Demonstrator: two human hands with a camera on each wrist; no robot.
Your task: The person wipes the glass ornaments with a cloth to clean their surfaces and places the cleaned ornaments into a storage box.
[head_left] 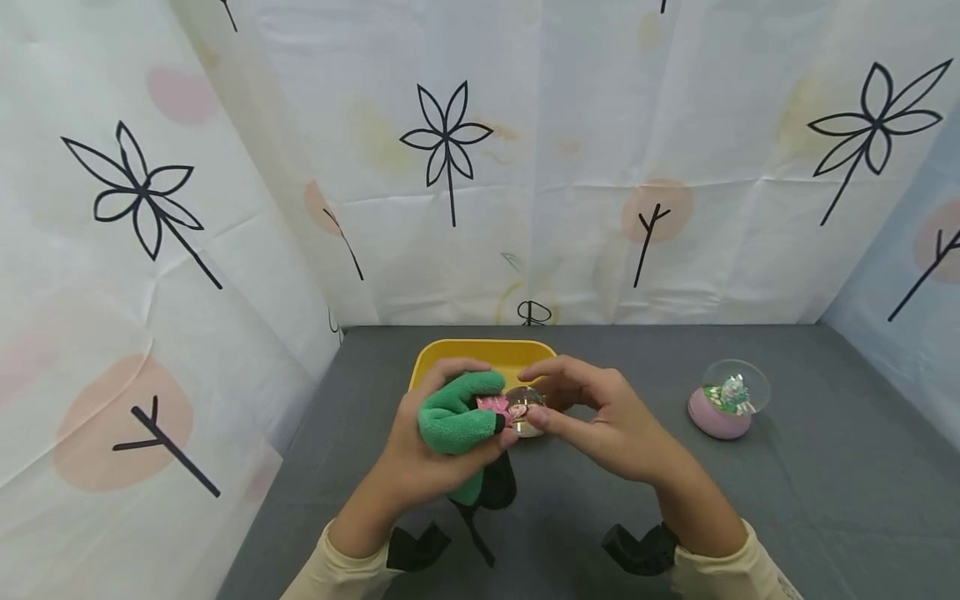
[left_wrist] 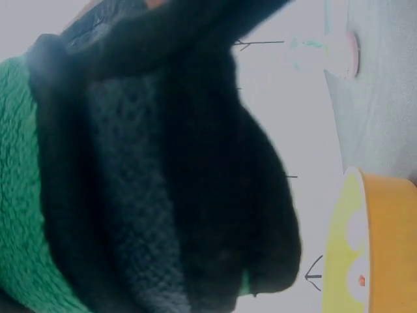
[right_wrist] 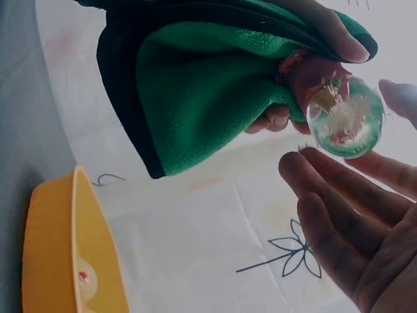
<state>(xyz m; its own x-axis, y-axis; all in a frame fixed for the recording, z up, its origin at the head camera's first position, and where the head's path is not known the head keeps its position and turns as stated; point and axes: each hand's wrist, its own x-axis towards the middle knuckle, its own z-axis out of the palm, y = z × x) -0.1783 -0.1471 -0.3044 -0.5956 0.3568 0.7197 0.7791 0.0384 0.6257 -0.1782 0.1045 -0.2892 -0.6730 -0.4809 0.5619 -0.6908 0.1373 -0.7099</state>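
Observation:
My left hand grips a small snow globe by its pink base, with a green cloth wrapped between palm and base. The clear dome points right, and its inside shows pale shapes in the right wrist view. Dark trim edges the cloth, which hangs below the hand. My right hand is close around the dome with its fingers spread and slightly bent. In the right wrist view most of its fingers stand apart from the glass; whether one touches is unclear. Cloth fills much of the left wrist view.
Behind the hands stands a yellow tray; a round clear thing with a red spot shows inside it. On the grey table at right is another snow globe with a pink base. Patterned white curtains enclose the table.

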